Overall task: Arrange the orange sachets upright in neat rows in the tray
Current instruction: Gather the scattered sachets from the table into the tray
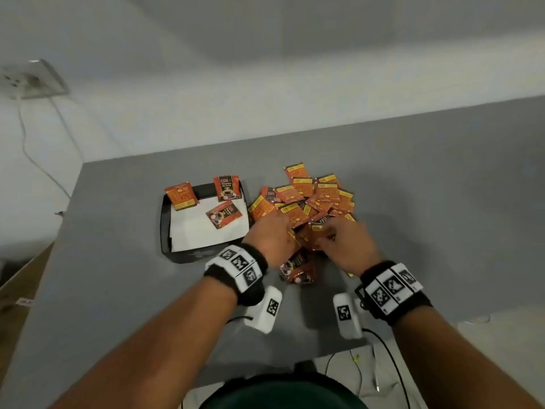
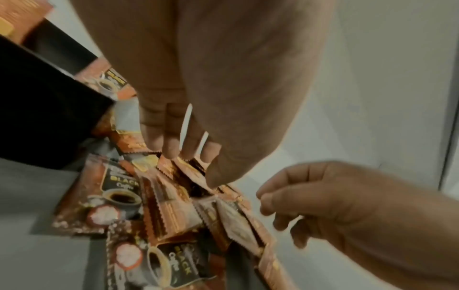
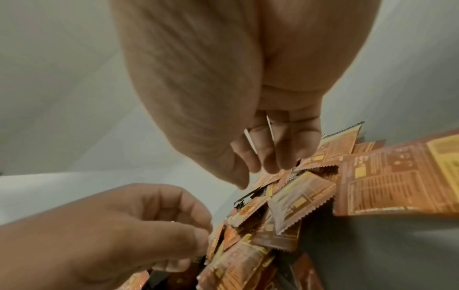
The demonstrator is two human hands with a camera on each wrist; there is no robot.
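Observation:
A loose pile of orange sachets (image 1: 309, 199) lies on the grey table to the right of a black tray (image 1: 165, 228) lined with white paper. In the tray, two sachets (image 1: 180, 199) (image 1: 227, 188) lean upright against the back wall and one sachet (image 1: 223, 215) lies flat. Both hands are in the near side of the pile. My left hand (image 1: 274, 231) (image 2: 193, 168) holds a few on-edge sachets (image 2: 174, 166) between thumb and fingers. My right hand (image 1: 336, 240) (image 3: 255, 174) touches sachet edges (image 3: 298, 186) with its fingertips, thumb apart, gripping nothing that shows.
The table's left edge runs just beyond the tray, and its near edge is below my wrists. A wall socket (image 1: 35, 79) with a hanging cable is at far left. More sachets (image 1: 298, 270) lie face up under my hands. Cables (image 1: 383, 358) trail off the near edge.

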